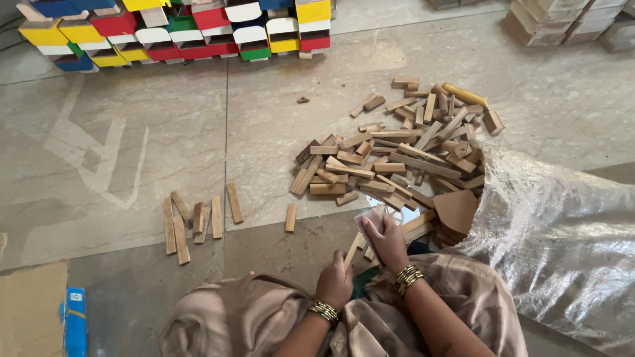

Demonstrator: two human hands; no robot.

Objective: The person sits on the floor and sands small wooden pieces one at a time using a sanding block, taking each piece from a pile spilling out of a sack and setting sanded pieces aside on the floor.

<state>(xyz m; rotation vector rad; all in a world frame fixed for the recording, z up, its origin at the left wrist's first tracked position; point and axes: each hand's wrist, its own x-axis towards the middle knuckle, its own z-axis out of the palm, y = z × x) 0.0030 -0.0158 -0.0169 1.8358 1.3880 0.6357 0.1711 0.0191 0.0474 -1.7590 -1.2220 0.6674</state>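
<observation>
My left hand [335, 284] grips the lower end of a thin wooden stick [352, 250] that slants up to the right over my lap. My right hand [385, 239] is closed on a small pale sheet, seemingly sandpaper [372, 215], pressed against the stick's upper end. Both wrists wear beaded bangles. Just beyond my hands lies a big heap of short wooden pieces [390, 155] spilling from a clear plastic sack [562, 231].
A small row of wooden sticks [195, 221] lies on the stone floor to the left, and a single stick [290, 217] lies nearer. Stacked coloured blocks [178, 30] line the far edge. Cardboard [30, 307] sits at lower left, pale boxes [562, 20] at top right.
</observation>
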